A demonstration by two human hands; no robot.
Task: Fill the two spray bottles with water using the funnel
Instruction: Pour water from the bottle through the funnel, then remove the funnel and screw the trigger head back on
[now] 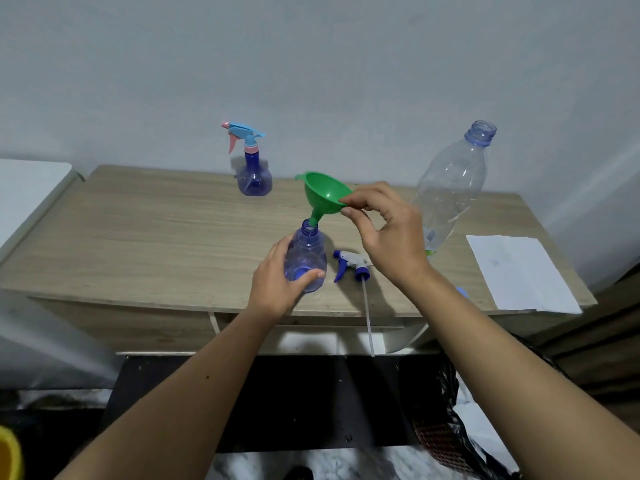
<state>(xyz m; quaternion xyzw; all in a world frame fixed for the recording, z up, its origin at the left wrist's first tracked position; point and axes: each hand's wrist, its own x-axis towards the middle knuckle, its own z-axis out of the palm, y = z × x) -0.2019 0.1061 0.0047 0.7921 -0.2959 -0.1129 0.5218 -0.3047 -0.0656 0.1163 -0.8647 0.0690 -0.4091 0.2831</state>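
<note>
Near the desk's front edge my left hand grips the open bottle, and my right hand pinches the funnel by its rim, spout tip just entering the neck. I see the funnel tilted; if I let go now it may tip out. Beside the bottle lies its sprayer. Toward the right edge stands the uncapped water bottle; the second spray bottle, still capped, waits at the back edge.
</note>
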